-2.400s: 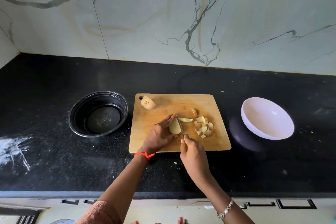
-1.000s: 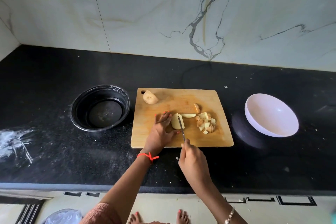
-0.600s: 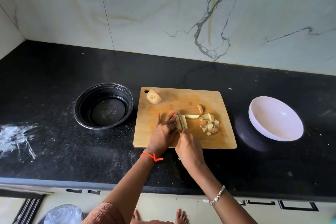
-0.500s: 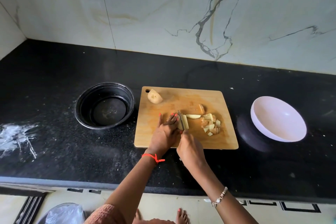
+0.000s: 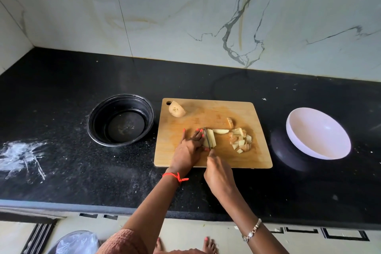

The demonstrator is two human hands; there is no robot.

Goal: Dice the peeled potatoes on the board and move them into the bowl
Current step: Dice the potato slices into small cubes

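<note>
Since a second ago the knife has dropped into the potato piece on the board at frame centre — left hand pinches it, fingers curled just beside the blade; right hand grips the handle. I'd worry a slip nicks them. Bowl, frame right, waits empty.

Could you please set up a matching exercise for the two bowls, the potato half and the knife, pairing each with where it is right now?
Things:
1. black bowl
2. white bowl
3. potato half
4. knife

Places:
A. to the right of the cutting board
B. gripped by the right hand
C. on the far left corner of the cutting board
D. to the left of the cutting board

Pairs: 1-D, 2-A, 3-C, 4-B.
</note>
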